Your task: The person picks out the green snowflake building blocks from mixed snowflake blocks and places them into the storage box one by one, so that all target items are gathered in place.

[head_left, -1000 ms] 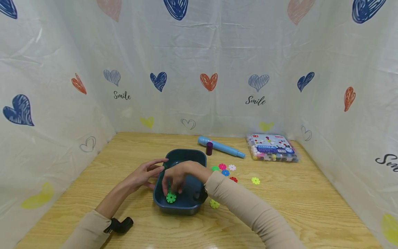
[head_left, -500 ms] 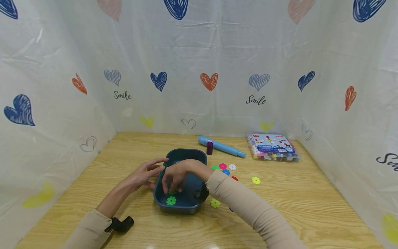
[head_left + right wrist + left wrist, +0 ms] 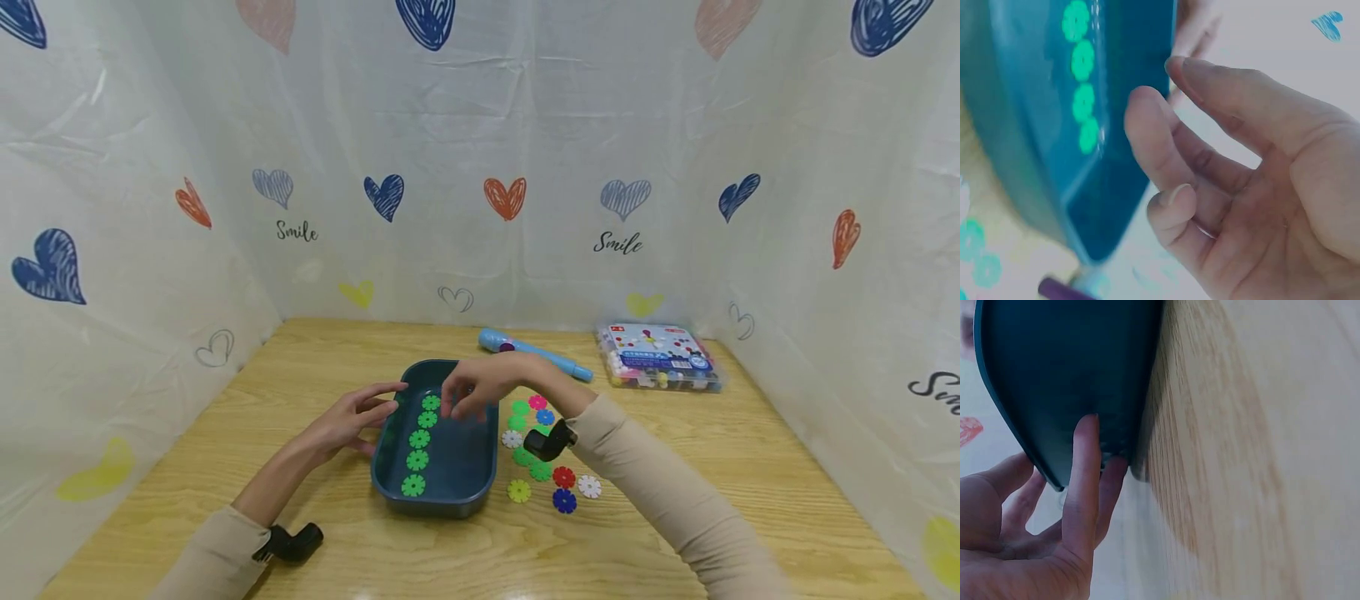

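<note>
In the head view a row of several green flower-shaped plastic discs [image 3: 417,459] lies along the left side of a dark blue bin [image 3: 459,471]. My left hand [image 3: 352,421] rests against the bin's outer left wall; the left wrist view shows extended fingers [image 3: 1084,481] touching that wall near the rim. Over the bin's far right part is my right hand [image 3: 483,387], fingers loosely bent and nothing between them. In the right wrist view thumb and forefinger stand apart, with the green discs [image 3: 1083,60] beyond them.
Right of the bin lie loose discs: green [image 3: 540,471], yellow [image 3: 519,491], red [image 3: 564,477], dark blue [image 3: 565,501] and white [image 3: 589,487]. Behind are a light blue tube-like stick [image 3: 555,360] and a clear box [image 3: 660,357] of colored parts. A purple cylinder [image 3: 1063,289] stands near the bin's far corner.
My right hand has lifted from the bin's near left and moved far and right, uncovering the row of green discs. The nearest disc shifted slightly toward me. My left hand stays put.
</note>
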`<state>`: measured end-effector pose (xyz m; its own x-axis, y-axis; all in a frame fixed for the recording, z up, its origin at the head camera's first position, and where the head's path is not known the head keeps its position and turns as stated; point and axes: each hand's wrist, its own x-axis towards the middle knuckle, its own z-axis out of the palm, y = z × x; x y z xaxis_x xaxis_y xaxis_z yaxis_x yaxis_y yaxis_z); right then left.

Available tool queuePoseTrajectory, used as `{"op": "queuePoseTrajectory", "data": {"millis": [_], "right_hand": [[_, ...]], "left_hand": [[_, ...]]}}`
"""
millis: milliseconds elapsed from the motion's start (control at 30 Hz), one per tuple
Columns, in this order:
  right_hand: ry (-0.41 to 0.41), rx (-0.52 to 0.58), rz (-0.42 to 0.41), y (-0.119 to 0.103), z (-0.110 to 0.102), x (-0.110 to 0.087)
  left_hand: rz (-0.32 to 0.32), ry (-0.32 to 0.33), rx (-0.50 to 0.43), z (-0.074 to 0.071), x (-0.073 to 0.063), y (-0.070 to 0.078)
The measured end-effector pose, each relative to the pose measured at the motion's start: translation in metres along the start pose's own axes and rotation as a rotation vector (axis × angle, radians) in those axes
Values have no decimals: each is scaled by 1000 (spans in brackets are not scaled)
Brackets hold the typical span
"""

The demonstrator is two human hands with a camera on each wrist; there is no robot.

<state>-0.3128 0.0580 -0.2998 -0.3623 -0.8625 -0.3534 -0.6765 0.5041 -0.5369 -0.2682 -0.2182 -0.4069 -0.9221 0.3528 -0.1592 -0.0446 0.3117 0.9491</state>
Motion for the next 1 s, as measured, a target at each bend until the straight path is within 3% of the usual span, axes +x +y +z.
{"op": "queuePoseTrajectory", "data": {"millis": [267,500,733,1000], "right_hand": [[133,57,39,26,-1,-53],[184,69,60,57,14,-84],[250,109,77,82,38,-98],[241,155,26,96,68,-100]], "left_hand": [[9,5,12,0,-1,0],[2,12,1,1,-1,0],[10,9,3,1,-1,0],[3,17,6,1,0,-1]]}}
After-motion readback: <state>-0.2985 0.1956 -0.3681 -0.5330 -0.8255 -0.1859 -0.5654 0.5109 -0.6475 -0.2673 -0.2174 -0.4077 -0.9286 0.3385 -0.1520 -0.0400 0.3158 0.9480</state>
